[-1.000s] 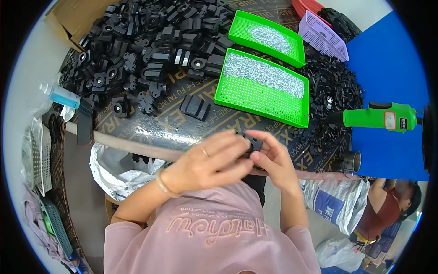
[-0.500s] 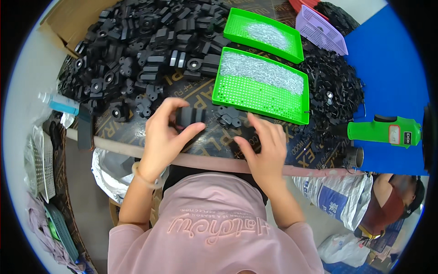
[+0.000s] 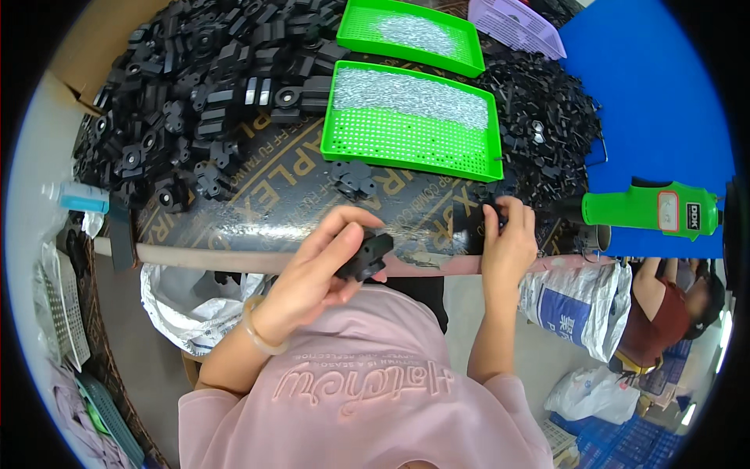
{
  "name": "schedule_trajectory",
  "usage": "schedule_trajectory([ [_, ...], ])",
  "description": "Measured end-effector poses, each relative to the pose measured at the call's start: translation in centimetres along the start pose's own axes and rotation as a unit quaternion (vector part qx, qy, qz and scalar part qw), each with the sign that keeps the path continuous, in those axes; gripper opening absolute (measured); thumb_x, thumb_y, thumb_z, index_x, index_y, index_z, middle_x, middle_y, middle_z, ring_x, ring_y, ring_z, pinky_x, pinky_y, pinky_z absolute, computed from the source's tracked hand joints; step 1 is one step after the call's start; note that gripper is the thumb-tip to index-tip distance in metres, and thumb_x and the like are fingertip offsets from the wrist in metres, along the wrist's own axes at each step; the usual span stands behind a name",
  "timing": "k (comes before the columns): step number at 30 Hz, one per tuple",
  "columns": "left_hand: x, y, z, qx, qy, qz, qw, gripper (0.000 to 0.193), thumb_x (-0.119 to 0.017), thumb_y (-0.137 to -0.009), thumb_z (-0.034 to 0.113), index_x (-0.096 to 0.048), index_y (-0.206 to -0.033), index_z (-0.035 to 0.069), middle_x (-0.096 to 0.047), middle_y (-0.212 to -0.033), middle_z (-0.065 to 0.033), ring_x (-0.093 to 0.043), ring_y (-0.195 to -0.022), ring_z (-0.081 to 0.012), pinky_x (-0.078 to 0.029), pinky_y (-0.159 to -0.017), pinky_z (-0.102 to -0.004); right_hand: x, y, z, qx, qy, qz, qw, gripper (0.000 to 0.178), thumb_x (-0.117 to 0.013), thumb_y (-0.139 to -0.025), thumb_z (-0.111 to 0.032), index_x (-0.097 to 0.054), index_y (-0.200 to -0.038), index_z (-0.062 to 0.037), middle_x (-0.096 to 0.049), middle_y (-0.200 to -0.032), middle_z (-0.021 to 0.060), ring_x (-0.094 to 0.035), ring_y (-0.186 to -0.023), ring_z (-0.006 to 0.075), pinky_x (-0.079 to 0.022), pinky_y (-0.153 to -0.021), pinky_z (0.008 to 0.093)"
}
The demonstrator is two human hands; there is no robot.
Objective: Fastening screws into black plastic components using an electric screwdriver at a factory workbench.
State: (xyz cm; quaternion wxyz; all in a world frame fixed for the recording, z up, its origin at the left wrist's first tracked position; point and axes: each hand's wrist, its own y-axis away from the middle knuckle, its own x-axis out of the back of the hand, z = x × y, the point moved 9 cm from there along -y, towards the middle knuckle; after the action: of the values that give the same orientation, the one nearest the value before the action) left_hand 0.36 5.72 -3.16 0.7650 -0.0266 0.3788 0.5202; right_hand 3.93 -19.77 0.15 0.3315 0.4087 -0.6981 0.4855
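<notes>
My left hand is closed round a black plastic block, held above the table's front edge. At the right, my right hand has its thumb and forefinger close together by the table. Something small and dark seems to be between those fingertips, but I cannot make it out. A flat black lobed part lies on the table, just below the green perforated tray that has silver metal pieces in its far half. Beyond my right hand is a heap of small black parts.
A large heap of black plastic parts covers the far left. Behind the near tray are a second green tray and a purple basket. A green power screwdriver lies at the right. Another person is beyond the white sack.
My left hand has brought the black block nearer my body and turned it. My right hand has moved right, its fingers drawing together. The whole view has shifted slightly.
</notes>
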Motion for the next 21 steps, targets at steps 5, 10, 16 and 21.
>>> schedule_trajectory([
  [5,0.1,-0.6,-0.3,0.001,0.017,-0.007,1.000,0.050,-0.045,-0.107,0.050,-0.056,-0.127,0.005,-0.062,-0.092,-0.0061,-0.052,-0.058,-0.0071,-0.033,-0.043,-0.0191,0.7,0.5,0.6,-0.044,-0.076,-0.034,0.996,0.013,-0.075,-0.088,-0.009,-0.065,-0.094,-0.0045,-0.061,-0.088,0.0090,-0.063,-0.070,0.0221,-0.049,-0.064,0.0353],
  [10,0.8,-0.8,-1.0,0.019,0.061,-0.015,0.998,0.055,-0.045,-0.106,0.051,-0.054,-0.133,0.004,-0.063,-0.096,-0.0070,-0.059,-0.068,-0.0112,-0.042,-0.047,-0.0230,2.4,1.1,0.3,0.002,-0.124,-0.021,0.992,0.015,-0.075,-0.087,-0.006,-0.063,-0.093,-0.0006,-0.060,-0.098,0.0111,-0.060,-0.070,0.0206,-0.050,-0.067,0.0336],
  [16,0.4,-1.0,-0.6,0.027,0.066,-0.039,0.997,0.046,-0.051,-0.105,0.042,-0.051,-0.135,0.007,-0.063,-0.102,-0.0067,-0.064,-0.075,-0.0136,-0.051,-0.051,-0.0252,0.4,2.5,1.9,-0.147,-0.441,-0.107,0.879,0.010,-0.068,-0.094,0.002,-0.060,-0.101,0.0036,-0.060,-0.117,0.0124,-0.071,-0.095,0.0198,-0.063,-0.074,0.0271],
  [21,0.7,-1.0,-0.7,0.016,0.072,-0.009,0.997,0.041,-0.052,-0.106,0.034,-0.048,-0.138,0.009,-0.062,-0.104,-0.0056,-0.065,-0.077,-0.0136,-0.052,-0.053,-0.0255,0.0,3.6,-1.1,-0.148,-0.588,-0.177,0.775,0.022,-0.060,-0.100,-0.006,-0.055,-0.120,0.0031,-0.068,-0.110,0.0149,-0.072,-0.095,0.0227,-0.060,-0.080,0.0332],
])
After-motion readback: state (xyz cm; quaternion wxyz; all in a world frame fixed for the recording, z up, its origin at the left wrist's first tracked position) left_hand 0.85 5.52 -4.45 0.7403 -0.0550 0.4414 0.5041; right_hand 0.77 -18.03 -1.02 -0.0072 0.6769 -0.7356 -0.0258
